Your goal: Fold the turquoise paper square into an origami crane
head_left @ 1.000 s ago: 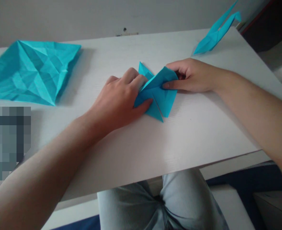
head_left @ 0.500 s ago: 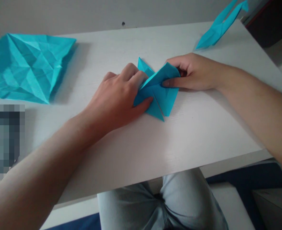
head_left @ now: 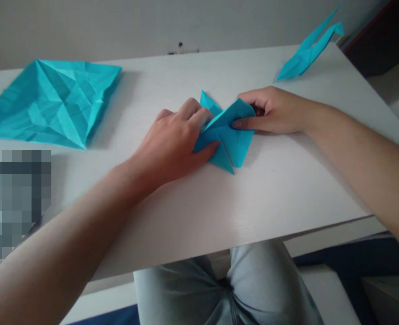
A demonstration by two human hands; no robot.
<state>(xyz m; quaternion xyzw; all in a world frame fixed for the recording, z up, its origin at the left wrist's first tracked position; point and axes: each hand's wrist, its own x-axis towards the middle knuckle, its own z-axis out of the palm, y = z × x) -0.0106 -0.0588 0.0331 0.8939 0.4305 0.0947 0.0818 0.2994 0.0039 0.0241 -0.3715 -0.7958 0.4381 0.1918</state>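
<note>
A partly folded piece of blue origami paper (head_left: 231,140) lies on the white table between my hands, with one flap raised and a slit running down its front. My left hand (head_left: 182,135) grips its left side, the thumb pressed on the front and the fingers behind the raised flap. On the other side my right hand (head_left: 270,110) pinches the right corner of that flap, thumb in front. The left fingertips and most of the right fingers are hidden. Another pointed corner sticks up behind the paper.
A creased, unfolded blue sheet (head_left: 60,106) rests at the left of the white table (head_left: 185,216). At the back right stands a folded blue paper crane (head_left: 306,56). A blurred-out patch (head_left: 14,203) covers something at the left edge. My knees (head_left: 260,280) are under the front edge.
The whole view has shifted slightly, so the table and papers sit lower and the left sheet further right. Both hands keep the same hold on the folded paper.
</note>
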